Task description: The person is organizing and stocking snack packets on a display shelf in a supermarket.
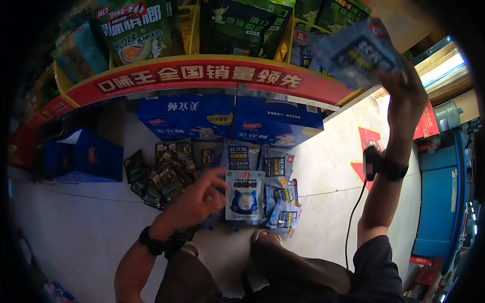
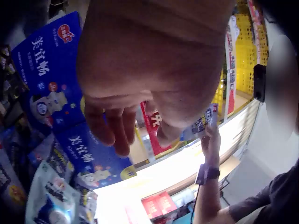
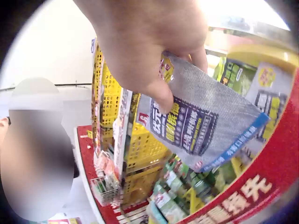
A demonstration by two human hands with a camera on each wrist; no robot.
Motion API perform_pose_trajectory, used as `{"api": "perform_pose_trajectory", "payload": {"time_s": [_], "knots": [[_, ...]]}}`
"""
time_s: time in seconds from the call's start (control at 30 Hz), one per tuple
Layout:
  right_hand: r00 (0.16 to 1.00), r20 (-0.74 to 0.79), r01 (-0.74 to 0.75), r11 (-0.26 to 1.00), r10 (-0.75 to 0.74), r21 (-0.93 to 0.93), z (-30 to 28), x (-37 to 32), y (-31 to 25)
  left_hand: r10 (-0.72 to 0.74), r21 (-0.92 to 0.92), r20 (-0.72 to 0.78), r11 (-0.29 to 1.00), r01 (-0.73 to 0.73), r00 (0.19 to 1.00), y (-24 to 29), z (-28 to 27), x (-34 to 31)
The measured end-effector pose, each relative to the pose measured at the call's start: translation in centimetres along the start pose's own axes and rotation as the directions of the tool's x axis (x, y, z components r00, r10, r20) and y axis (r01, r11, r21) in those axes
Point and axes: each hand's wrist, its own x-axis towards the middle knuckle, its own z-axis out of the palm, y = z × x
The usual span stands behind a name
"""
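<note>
High at the right end of the red-fronted shelf, my right hand [image 1: 404, 88] pinches a grey-blue snack pouch [image 1: 361, 55] by one edge. In the right wrist view the thumb lies across the denim-patterned face of the pouch [image 3: 196, 116], beside similar pouches in the shelf. My left hand [image 1: 202, 194] holds nothing, its fingers loosely bent. Just right of it, a pale pouch with a blue cat design [image 1: 245, 197] lies on top of other grey-blue pouches [image 1: 285, 217] on the floor. Dark packets [image 1: 166, 177] are heaped to its left.
Green pouches [image 1: 240, 28] fill yellow-divided bins above the red shelf front [image 1: 202, 76]. Two blue cartons [image 1: 184, 116] stand under the shelf, with another blue box [image 1: 83, 156] on the left. A water jug [image 1: 447, 118] and a blue cabinet [image 1: 437, 202] stand at the right.
</note>
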Motion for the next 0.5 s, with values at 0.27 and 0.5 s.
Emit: {"api": "perform_pose_trajectory", "payload": {"time_s": [0.27, 0.5], "knots": [[0.970, 0.235, -0.089, 0.987, 0.055, 0.137, 7.3, 3.4, 5.9, -0.353, 0.438, 0.445, 0.887, 0.144, 0.823, -9.2, 3.0, -1.6], [0.966, 0.256, -0.050, 0.999, 0.044, 0.015, 8.7, 2.6, 7.6, -0.252, 0.355, 0.256, 0.923, 0.152, 0.933, -10.0, 1.2, -1.5]]}}
